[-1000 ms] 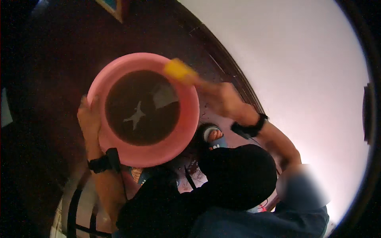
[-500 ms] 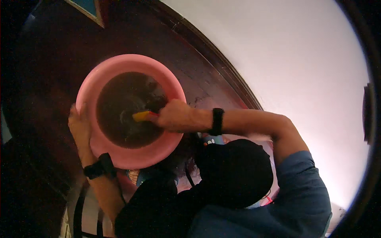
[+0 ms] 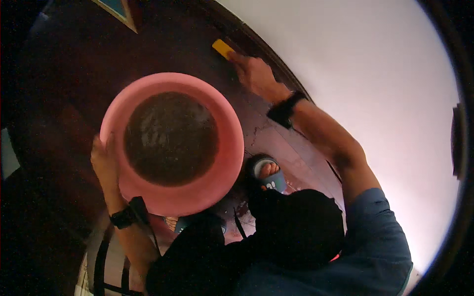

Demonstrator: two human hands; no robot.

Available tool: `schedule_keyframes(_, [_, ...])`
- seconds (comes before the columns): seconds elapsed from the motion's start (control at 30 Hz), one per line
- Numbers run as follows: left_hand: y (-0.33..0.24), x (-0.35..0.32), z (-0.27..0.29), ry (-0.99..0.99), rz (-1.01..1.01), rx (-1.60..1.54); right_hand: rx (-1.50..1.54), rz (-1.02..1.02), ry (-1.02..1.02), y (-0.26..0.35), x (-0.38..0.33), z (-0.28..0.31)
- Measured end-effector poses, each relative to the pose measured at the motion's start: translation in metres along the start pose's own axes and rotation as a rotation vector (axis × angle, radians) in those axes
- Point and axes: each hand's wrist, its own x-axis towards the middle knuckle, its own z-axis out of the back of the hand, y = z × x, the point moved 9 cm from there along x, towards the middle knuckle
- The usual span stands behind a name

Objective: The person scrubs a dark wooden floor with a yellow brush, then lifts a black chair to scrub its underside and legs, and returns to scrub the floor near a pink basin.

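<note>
A large pink plastic basin (image 3: 231,148) holds murky brown water (image 3: 170,140). At its left rim is my left hand (image 3: 104,160), with the fingers over the edge and the basin in its grip. My right hand (image 3: 256,78) is stretched out beyond the basin, to the far right, over the dark floor beside the wall. Closed in it is what looks like a scrub brush (image 3: 223,49), whose flat yellow end sticks out past the fingers; the hand covers the rest. Whether the brush touches the floor or the skirting, I cannot tell.
A dark skirting (image 3: 269,48) runs along the foot of the white wall (image 3: 365,89) on the right. The dark red floor (image 3: 64,93) looks wet near my sandalled foot (image 3: 269,172). A framed corner (image 3: 129,22) shows at the far left. Black straps hang near my left forearm.
My right hand has lifted the brush out of the basin and carried it far and right toward the skirting. My left hand stays on the rim. The basin sits slightly more to the right in view.
</note>
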Motion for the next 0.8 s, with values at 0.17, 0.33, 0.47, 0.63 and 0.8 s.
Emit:
schedule_keyframes(0.17, [-0.022, -0.010, 0.003, -0.025, -0.049, 0.072, -0.186, -0.057, 0.059, -0.007, 0.098, -0.037])
schedule_keyframes(0.33, [-0.033, -0.020, 0.004, 0.062, 0.103, -0.027, -0.139, -0.157, 0.136, -0.032, 0.041, -0.040])
schedule_keyframes(0.47, [-0.023, -0.020, -0.002, 0.037, 0.099, -0.004, -0.208, -0.200, 0.198, -0.055, -0.024, -0.035])
schedule_keyframes(0.63, [-0.041, -0.017, -0.003, 0.053, 0.084, 0.111, -0.125, -0.014, -0.004, -0.015, 0.140, -0.067])
schedule_keyframes(0.8, [-0.010, -0.022, -0.009, 0.043, 0.171, -0.134, -0.056, -0.092, 0.106, 0.004, 0.150, -0.066])
